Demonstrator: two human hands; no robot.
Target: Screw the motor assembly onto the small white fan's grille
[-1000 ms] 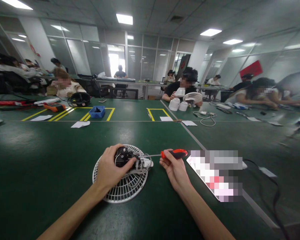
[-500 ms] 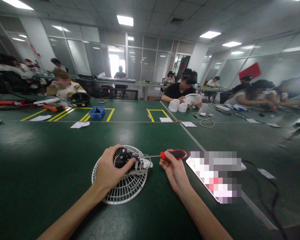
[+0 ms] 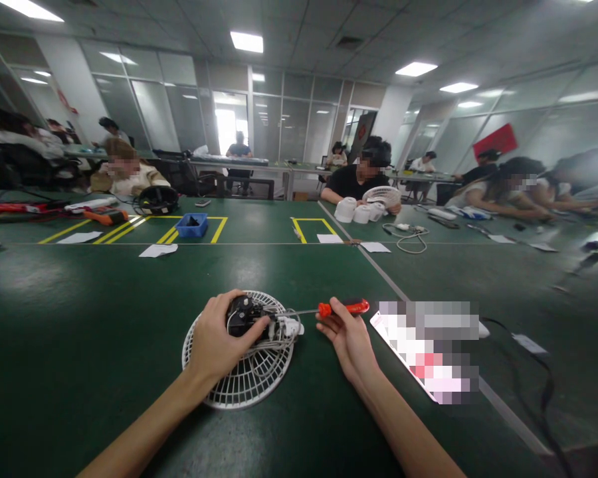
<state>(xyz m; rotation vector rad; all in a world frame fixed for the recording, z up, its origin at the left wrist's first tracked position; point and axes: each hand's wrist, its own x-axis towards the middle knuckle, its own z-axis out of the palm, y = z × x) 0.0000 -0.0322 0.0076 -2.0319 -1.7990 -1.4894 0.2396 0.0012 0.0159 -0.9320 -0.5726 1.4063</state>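
My left hand (image 3: 216,338) is closed around a black fan motor (image 3: 240,317) that sits on a round white fan grille (image 3: 236,392). Grey wires and a white plastic part (image 3: 290,326) lie at the motor's right side. In my right hand (image 3: 351,342) is a screwdriver (image 3: 346,307) with a red and black handle, held between thumb and fingers. Its shaft runs level to the left, and the tip reaches in among the motor parts near my left thumb. Exactly what the tip touches is hidden.
A phone-like slab (image 3: 403,352), partly blurred out, lies right of my right hand, with a black cable (image 3: 548,385) beyond. Farther back are a blue bin (image 3: 192,226), paper slips (image 3: 158,250) and white housings (image 3: 345,210). A co-worker (image 3: 351,182) opposite handles another fan grille.
The screwdriver handle has turned in my right fingers, showing more red now. My left hand and the motor stay put. The co-worker opposite has set a white housing down on the table.
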